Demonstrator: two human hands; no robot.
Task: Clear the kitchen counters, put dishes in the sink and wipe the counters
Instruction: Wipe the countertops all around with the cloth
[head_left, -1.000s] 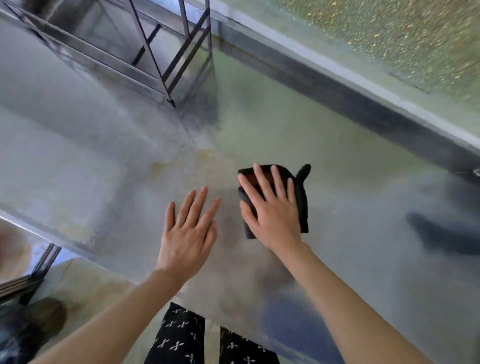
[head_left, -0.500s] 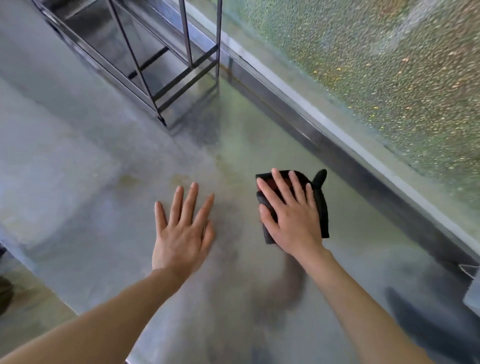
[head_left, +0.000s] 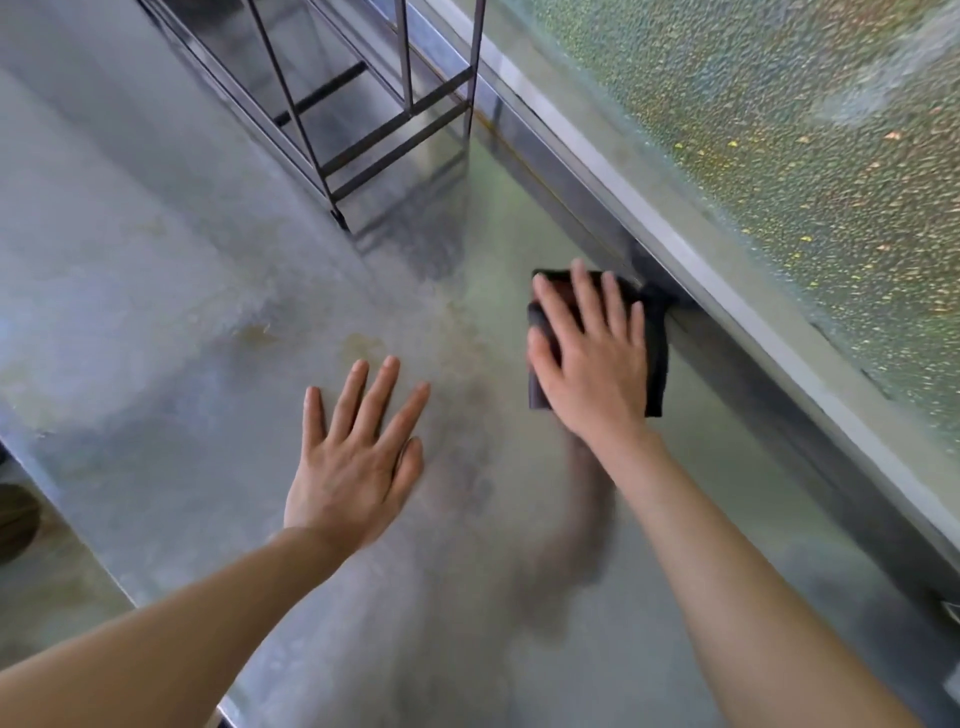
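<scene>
Pressing flat at centre-right of the frame, the right hand (head_left: 592, 364) is laid palm-down on a dark folded cloth (head_left: 655, 374). Fingers are held straight and slightly spread; nothing is curled round the cloth or pinched. Most of the cloth is covered by palm and fingers. Dark edges are exposed past the fingertips, by the thumb and along the right side.

The cloth is located on the steel counter (head_left: 156, 364), right of frame centre. Its upper right corner is at the raised steel back edge (head_left: 737, 343); whether they touch or are just apart cannot be resolved.

The left hand (head_left: 358, 457) is seen just below frame centre, palm down, fingers fully extended and fanned. Nothing is held. It is placed on or just over the counter; contact cannot be confirmed. A strip of bare counter is left between the two hands.

Brownish stains (head_left: 363, 343) are visible on the counter just above the left fingertips. A dark blurred reflection is seen on the steel under the right forearm.

A metal frame rack (head_left: 332, 104) is stood on the counter at upper centre-left. A pebbled glass pane (head_left: 779, 130) fills the upper right, above the back edge. Floor (head_left: 47, 597) is visible at lower left, past the counter's front edge.
</scene>
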